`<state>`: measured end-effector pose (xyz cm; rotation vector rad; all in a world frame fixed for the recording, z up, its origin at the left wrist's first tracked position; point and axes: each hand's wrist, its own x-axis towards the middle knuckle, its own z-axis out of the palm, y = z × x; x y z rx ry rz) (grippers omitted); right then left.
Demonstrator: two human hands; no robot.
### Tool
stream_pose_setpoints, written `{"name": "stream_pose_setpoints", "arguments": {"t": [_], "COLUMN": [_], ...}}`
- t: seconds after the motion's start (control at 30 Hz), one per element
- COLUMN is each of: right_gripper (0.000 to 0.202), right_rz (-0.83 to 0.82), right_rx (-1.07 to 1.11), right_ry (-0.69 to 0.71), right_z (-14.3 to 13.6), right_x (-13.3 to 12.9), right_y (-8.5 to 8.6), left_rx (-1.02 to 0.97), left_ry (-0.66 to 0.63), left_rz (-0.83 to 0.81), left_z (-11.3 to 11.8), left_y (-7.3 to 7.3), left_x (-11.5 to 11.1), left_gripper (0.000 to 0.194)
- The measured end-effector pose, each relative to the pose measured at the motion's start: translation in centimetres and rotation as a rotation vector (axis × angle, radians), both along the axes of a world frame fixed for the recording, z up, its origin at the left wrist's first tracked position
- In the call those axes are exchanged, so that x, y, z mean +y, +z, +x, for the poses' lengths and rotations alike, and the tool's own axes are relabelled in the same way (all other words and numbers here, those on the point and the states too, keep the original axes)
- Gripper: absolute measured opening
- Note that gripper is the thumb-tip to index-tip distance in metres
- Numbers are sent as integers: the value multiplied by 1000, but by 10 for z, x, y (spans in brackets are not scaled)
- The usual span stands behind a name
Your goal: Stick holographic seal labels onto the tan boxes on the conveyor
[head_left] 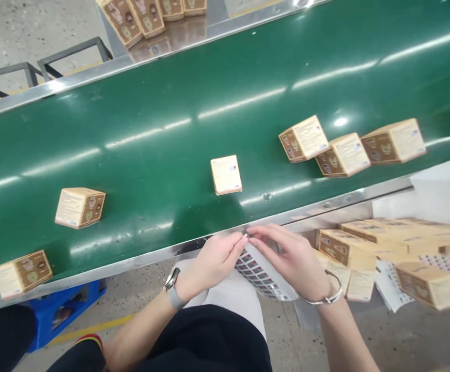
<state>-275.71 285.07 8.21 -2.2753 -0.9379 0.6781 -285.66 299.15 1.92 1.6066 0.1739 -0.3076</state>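
Observation:
A sheet of small printed stickers (pixel 263 274) hangs over my lap, just in front of the belt's near edge. My right hand (pixel 289 256) is closed on its upper part, thumb and fingers pinched together. Thumb and forefinger of my left hand (pixel 220 256) meet at the sheet's top corner, where a tiny white bit shows; whether it is a loose sticker or the sheet's corner I cannot make out. Straight ahead, a small cream and brown box (pixel 227 174) rests on the green conveyor belt (pixel 151 155).
More boxes lie on the belt, among them one at right (pixel 306 138) and one at left (pixel 79 207). Stacked boxes (pixel 348 248) and another sticker sheet (pixel 393 287) sit at my right. A blue stool (pixel 62 310) stands at lower left, beside a person's dark-clothed leg.

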Motion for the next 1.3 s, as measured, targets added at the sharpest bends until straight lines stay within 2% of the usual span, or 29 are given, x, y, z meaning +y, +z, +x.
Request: {"name": "stream_pose_setpoints", "arguments": {"t": [0.1, 0.17, 0.27, 0.33, 0.4, 0.5, 0.57, 0.63, 0.73, 0.8, 0.9, 1.0, 1.1, 1.2, 1.3], "right_gripper": [13, 13, 10, 8, 8, 9, 9, 11, 13, 12, 9, 9, 16, 17, 14], "right_rz": [6, 28, 44, 47, 51, 63, 72, 81, 91, 91, 84, 82, 58, 50, 101], "right_rx": [-56, -89, -127, -120, -83, 1, 80, 165, 207, 156, -52, -354, -527, -521, -400], "right_ry": [-20, -31, -84, -159, -272, -482, -611, -700, -762, -785, -776, -680, -583, -539, -556], "right_z": [-7, -19, -42, -47, -33, 14, 44, 60, 59, 51, 41, 36, 37, 41, 45], "right_x": [-34, -67, -130, -178, -228, -302, -343, -375, -404, -414, -423, -431, -442, -453, -461], "right_y": [20, 31, 46, 55, 62, 63, 60, 58, 56, 54, 47, 38, 29, 22, 20], "left_rx": [21, 31, 20, 12, 20, 53, 58, 52, 54, 68, 96, 131, 173, 192, 194], "left_ry": [-63, -142, -222, -247, -289, -367, -407, -437, -474, -482, -478, -456, -416, -408, -404], "left_rz": [-73, -78, -44, -22, -2, 21, 27, 42, 56, 34, -14, -66, -118, -122, -89], "left_z": [2, -5, -22, -19, 4, 65, 102, 123, 128, 125, 126, 132, 136, 137, 139], "left_y": [24, 37, 53, 62, 67, 68, 67, 66, 68, 70, 69, 64, 60, 56, 52], "left_x": [-29, -58, -118, -165, -216, -289, -328, -357, -383, -394, -407, -421, -433, -442, -447], "left_gripper": [36, 30, 20, 22, 25, 26, 26, 26, 27, 29, 31, 32, 29, 27, 27]}}
